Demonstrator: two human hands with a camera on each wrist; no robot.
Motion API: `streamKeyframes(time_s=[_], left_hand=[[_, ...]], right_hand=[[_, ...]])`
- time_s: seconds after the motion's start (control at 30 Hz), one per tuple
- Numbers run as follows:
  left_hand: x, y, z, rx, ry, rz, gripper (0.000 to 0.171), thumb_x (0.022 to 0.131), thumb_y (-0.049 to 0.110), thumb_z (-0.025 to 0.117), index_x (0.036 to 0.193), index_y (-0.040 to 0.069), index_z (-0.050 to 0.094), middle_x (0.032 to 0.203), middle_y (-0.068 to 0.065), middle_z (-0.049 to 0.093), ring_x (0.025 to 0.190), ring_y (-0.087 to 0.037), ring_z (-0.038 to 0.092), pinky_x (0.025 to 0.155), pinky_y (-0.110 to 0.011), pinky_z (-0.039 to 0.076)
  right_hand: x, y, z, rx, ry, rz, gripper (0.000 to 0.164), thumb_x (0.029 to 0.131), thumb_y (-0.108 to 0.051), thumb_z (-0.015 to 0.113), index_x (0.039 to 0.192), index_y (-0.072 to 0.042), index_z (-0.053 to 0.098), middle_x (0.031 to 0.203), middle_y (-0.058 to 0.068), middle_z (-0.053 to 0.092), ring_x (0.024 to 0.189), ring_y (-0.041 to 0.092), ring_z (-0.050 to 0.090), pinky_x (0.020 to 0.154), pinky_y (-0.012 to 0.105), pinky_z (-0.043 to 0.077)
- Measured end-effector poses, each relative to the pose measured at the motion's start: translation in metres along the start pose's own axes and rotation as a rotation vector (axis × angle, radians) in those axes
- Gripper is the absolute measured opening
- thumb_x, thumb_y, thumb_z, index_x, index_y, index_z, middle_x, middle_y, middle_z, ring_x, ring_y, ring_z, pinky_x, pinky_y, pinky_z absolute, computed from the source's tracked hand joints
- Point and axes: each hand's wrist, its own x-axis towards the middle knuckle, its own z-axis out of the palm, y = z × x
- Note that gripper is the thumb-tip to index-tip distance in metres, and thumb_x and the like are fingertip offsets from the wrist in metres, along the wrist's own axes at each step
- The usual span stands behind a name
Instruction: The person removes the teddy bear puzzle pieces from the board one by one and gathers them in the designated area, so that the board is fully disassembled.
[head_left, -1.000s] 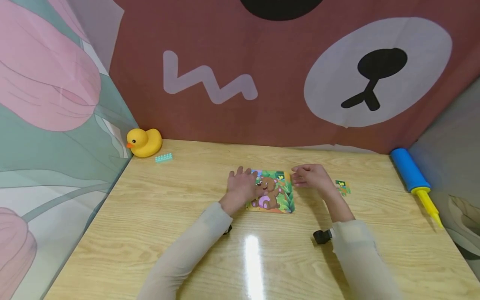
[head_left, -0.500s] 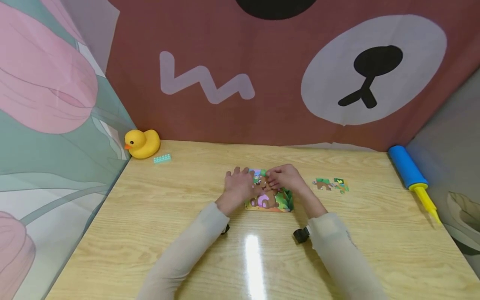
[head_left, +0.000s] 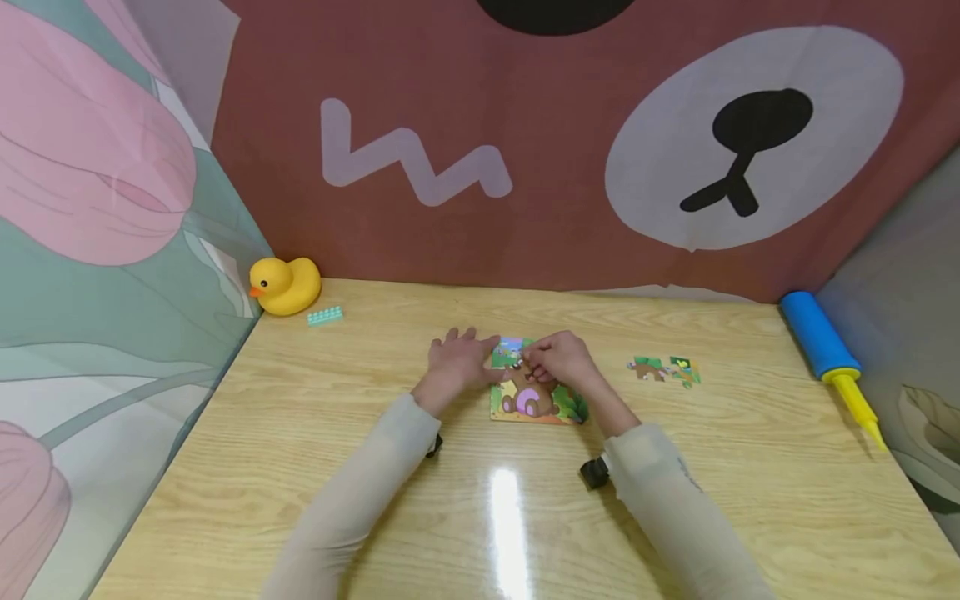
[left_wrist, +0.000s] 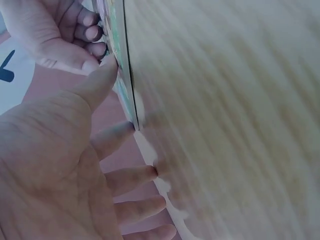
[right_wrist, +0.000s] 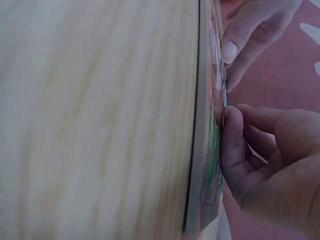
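A puzzle board (head_left: pixel 504 413) with a brown bear picture lies in the middle of the table in the head view. My left hand (head_left: pixel 459 360) is at its left side, fingers spread and nearly straight, the thumb at the board's edge. Over the upper right of the picture, my right hand (head_left: pixel 561 358) has its fingers curled and pinches a small puzzle piece down at the surface, mostly hidden by the fingertips. The right wrist view has the right thumb and fingertips (right_wrist: pixel 233 125) right at the board's face. Two loose puzzle pieces, one brown and green (head_left: pixel 648 369) and one with a yellow duck (head_left: pixel 684 368), lie farther right.
A yellow rubber duck (head_left: pixel 285 285) and a mint toy brick (head_left: pixel 325 316) are at the table's back left corner. At the right edge lies a blue and yellow hand pump (head_left: pixel 823 337). Fabric printed with a bear (head_left: pixel 420 250) rises behind the table.
My right hand has moved left from beside the board to over its picture, uncovering the brown loose piece. My left hand has slid left off the picture to the board's edge.
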Motion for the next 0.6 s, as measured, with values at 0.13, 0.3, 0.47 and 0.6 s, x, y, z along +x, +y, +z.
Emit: streamKeyframes(time_s=[0.13,0.3,0.47,0.6], left_hand=[[0.0008,-0.0015,0.0008,-0.005,-0.01,-0.005,0.078,0.089,0.072,0.059,0.157,0.044,0.032,0.168,-0.005,0.028,0.155,-0.037,0.024,0.121,-0.06,0.026],[-0.0003,-0.001,0.0014,-0.026,-0.011,-0.007,0.078,0.089,0.071,0.059,0.157,0.044,0.032,0.17,-0.008,0.021,0.155,-0.04,0.023,0.121,-0.063,0.025],[-0.0013,-0.0004,0.0017,-0.023,-0.001,-0.013,0.078,0.089,0.071,0.059,0.157,0.044,0.032,0.172,-0.011,0.014,0.155,-0.039,0.022,0.12,-0.066,0.025],[-0.0011,-0.0004,0.0014,-0.002,0.006,-0.017,0.079,0.089,0.073,0.058,0.157,0.044,0.032,0.171,-0.01,0.016,0.156,-0.037,0.022,0.121,-0.065,0.024]], right_hand=[[-0.0007,0.0006,0.0017,-0.01,0.012,0.013,0.023,0.098,-0.017,0.065,0.107,-0.001,0.079,0.072,0.008,0.074,0.059,0.009,0.067,0.056,0.023,0.058],[-0.0002,0.0014,0.0034,0.011,0.018,0.017,0.022,0.098,-0.017,0.067,0.107,-0.001,0.079,0.074,0.007,0.075,0.06,0.009,0.068,0.057,0.023,0.058],[-0.0003,0.0005,0.005,0.063,0.034,0.024,0.021,0.097,-0.015,0.068,0.105,0.001,0.078,0.082,0.011,0.077,0.061,0.01,0.071,0.059,0.026,0.061],[-0.0009,-0.0018,0.0064,0.102,0.047,0.038,0.019,0.097,-0.014,0.068,0.104,0.001,0.077,0.088,0.015,0.078,0.061,0.013,0.073,0.061,0.029,0.062]])
